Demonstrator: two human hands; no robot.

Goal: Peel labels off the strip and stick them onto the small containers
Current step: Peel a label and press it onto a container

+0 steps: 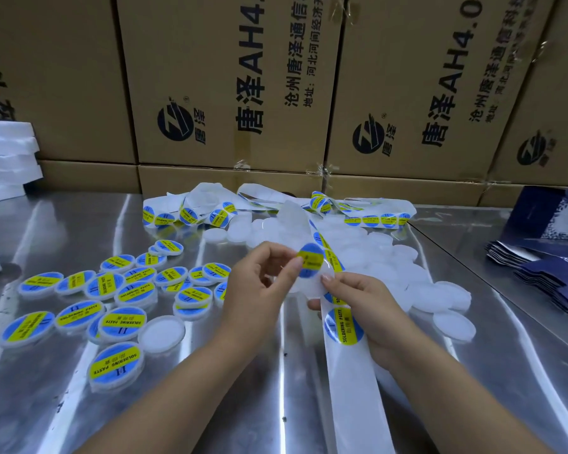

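Note:
My left hand (pixel 259 283) pinches a round blue and yellow label (pixel 310 260) at its left edge, held just above the table. My right hand (pixel 364 306) grips a white backing strip (pixel 351 388) and a small translucent container (pixel 312 285) that sits right under the label. Another label (pixel 343 326) is on the strip below my right thumb. The strip runs from the near edge up to a tangled pile (pixel 276 204) at the back. Several labelled containers (pixel 118 296) lie on the left. Unlabelled white containers (pixel 423 290) lie on the right.
The steel table (pixel 230 388) carries everything. Large cardboard boxes (pixel 227 93) form a wall right behind it. White foam sheets (pixel 7 158) are stacked at the far left. Dark blue pouches (pixel 548 276) lie stacked at the right edge.

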